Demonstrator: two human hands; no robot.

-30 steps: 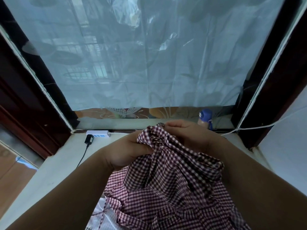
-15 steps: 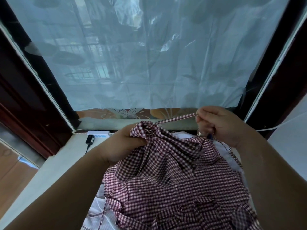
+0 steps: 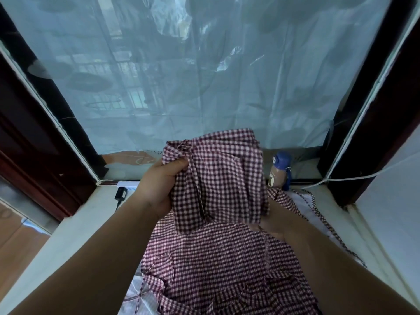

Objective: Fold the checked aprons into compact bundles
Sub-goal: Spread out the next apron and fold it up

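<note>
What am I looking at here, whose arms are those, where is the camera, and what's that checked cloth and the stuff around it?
There is no machine here: a person wears one wide-angle camera on the head, looking forward and down, so the two bare arms reaching in from the bottom are the person's own. The left hand grips a bunched upper part of a dark red and white checked apron and lifts it up. The right hand is mostly hidden beneath the hanging flap; whether it grips the cloth cannot be told. The rest of the apron lies crumpled on a pale ledge in front of a window covered with plastic sheet. A checked tie strap trails off to the right. At the back stand a bottle with a blue cap and a black plug.
</note>
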